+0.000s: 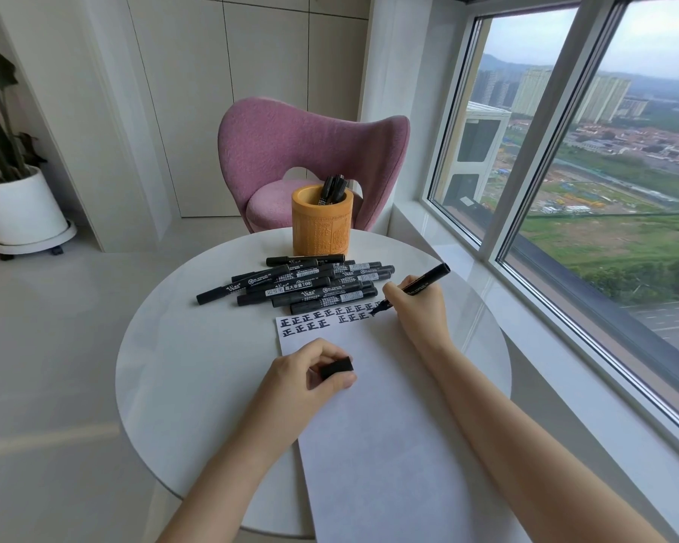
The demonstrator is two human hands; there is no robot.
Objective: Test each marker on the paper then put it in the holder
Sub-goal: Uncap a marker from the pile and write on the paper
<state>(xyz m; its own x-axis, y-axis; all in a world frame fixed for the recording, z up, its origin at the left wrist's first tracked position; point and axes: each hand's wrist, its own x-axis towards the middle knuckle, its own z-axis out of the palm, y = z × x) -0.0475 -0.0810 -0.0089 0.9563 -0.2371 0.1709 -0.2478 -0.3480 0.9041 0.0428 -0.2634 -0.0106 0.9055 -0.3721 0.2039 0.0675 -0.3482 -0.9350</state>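
My right hand (416, 307) grips an uncapped black marker (428, 278), its tip touching the far end of the white paper (369, 405) beside rows of black written characters (322, 317). My left hand (310, 376) rests on the paper's left edge and pinches the marker's black cap (336, 367). A pile of several capped black markers (302, 286) lies just beyond the paper. Behind the pile stands the orange cylindrical holder (322, 221) with a few markers (333, 189) upright in it.
The round white table (181, 366) carries everything. A pink chair (310, 158) stands behind it. A window and sill (565, 346) run along the right. A white plant pot (20, 209) sits on the floor at the far left.
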